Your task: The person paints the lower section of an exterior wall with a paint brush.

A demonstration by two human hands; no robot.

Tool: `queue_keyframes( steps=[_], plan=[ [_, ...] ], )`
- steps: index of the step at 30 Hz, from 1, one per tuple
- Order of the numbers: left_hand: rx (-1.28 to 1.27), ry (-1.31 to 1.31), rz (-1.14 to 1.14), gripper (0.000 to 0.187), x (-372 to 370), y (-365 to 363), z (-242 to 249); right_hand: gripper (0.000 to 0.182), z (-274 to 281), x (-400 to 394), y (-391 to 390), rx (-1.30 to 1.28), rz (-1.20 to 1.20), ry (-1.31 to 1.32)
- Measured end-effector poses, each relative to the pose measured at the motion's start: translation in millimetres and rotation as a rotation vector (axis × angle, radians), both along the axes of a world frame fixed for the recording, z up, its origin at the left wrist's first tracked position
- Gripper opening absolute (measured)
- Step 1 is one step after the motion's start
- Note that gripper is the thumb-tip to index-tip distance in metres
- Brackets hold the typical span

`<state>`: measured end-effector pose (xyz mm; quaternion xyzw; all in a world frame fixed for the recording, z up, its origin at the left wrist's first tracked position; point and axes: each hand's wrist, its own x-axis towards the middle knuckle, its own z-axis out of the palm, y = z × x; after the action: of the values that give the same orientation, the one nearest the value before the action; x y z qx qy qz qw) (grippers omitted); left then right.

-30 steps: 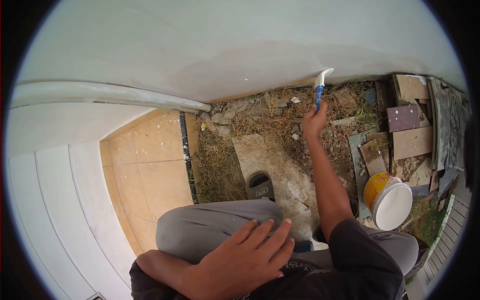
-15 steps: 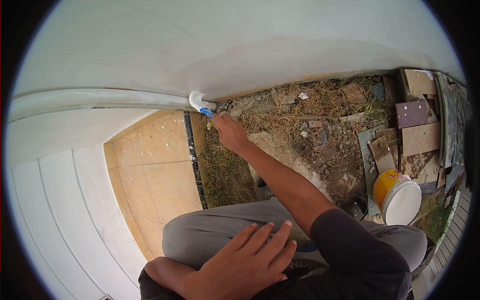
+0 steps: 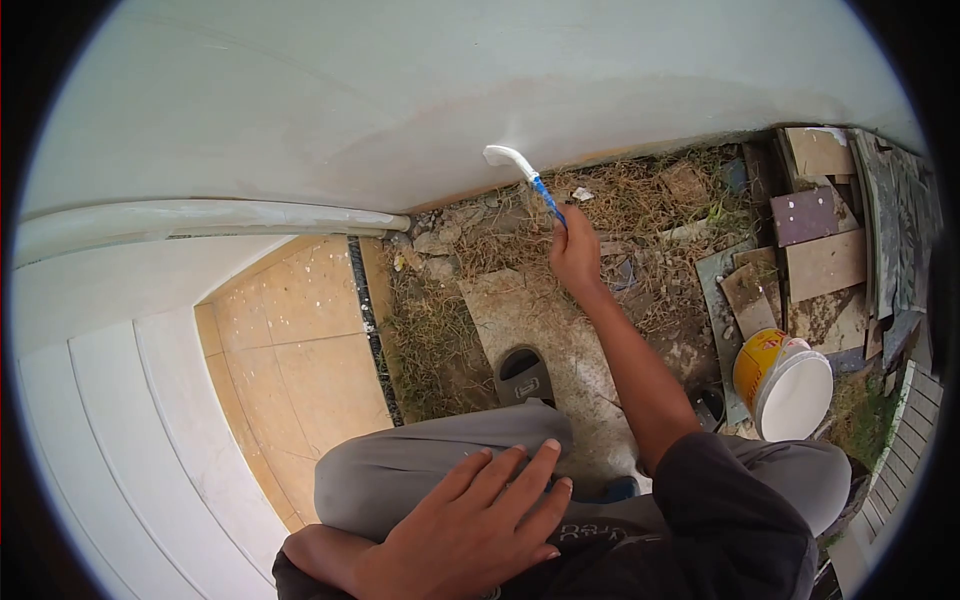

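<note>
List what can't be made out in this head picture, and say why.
All in the head view:
Brush: the end of its handle, hidden in the right hand.
Left hand: its palm, turned away from the camera.
Sandal: its heel end, hidden behind the trouser leg.
Bucket: its label's wording, too small and angled away.
Shirt: part of it, cut off by the bottom edge.

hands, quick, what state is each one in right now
Left hand: open, back toward the camera, nothing visible in it.
Right hand: closed, holding the blue-handled brush.
</note>
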<state>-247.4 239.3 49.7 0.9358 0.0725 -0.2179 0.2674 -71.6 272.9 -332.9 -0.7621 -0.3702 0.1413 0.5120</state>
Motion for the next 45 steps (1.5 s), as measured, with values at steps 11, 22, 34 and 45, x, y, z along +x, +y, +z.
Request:
queue_keyframes(
  steps=[11, 22, 34, 45],
  plan=[
    [0.018, -0.055, -0.061, 0.053, 4.7, -14.5, 6.6, 0.021, 2.7, 44.2, -33.1, -0.042, -0.377, 0.11],
    [0.005, 0.088, 0.001, 0.056, 15.1, -16.6, 18.1, 0.03, 84.4, -128.3, 76.7, 0.138, 0.348, 0.119],
    [0.004, 0.092, -0.001, 0.056, 19.2, -17.0, 10.5, 0.021, 26.0, 129.2, -61.4, -0.08, 0.01, -0.057],
    [0.002, 0.152, -0.037, 0.058, 39.4, -26.2, 4.9, 0.019, -23.2, 292.4, -158.7, -0.204, -0.799, -0.132]
  ],
)
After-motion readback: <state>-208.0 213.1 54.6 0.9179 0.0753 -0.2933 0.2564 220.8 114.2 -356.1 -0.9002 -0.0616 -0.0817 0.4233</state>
